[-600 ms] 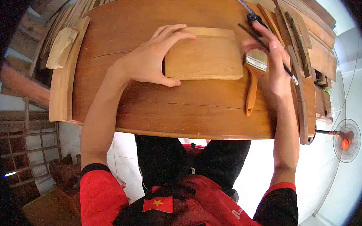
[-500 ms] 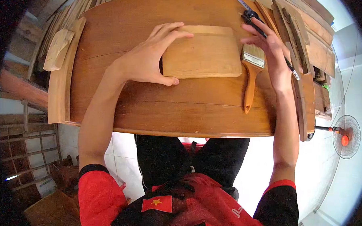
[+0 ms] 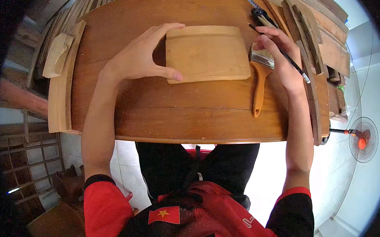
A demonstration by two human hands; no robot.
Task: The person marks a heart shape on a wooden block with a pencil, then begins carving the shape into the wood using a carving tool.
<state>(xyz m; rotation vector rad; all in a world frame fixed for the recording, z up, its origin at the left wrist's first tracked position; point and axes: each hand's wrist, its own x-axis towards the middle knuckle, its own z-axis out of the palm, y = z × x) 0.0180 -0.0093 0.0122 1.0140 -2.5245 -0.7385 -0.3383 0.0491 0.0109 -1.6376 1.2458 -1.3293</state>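
A flat, pale wooden board (image 3: 208, 52) lies on the brown wooden table (image 3: 177, 119). My left hand (image 3: 140, 57) spans its left side in a wide grip, thumb at the near corner and fingers at the far edge. My right hand (image 3: 282, 57), right of the board, holds a black pencil (image 3: 298, 69) with bent fingers. Just under that hand lies an orange-handled paintbrush (image 3: 260, 90), its bristles partly hidden. A black tape measure (image 3: 262, 16) with its blade pulled out sits beyond my right hand.
Long wooden strips line the table's right side (image 3: 305, 31). A plank (image 3: 60, 115) with a wood block (image 3: 56, 54) on it lies along the left edge, beside more stacked timber (image 3: 54, 22). A fan (image 3: 362, 140) stands low at the right.
My left hand has shifted slightly left, its thumb now over the board's corner. My right fingers have lowered and curled more round the pencil, nearer the brush head. The view has shifted slightly.
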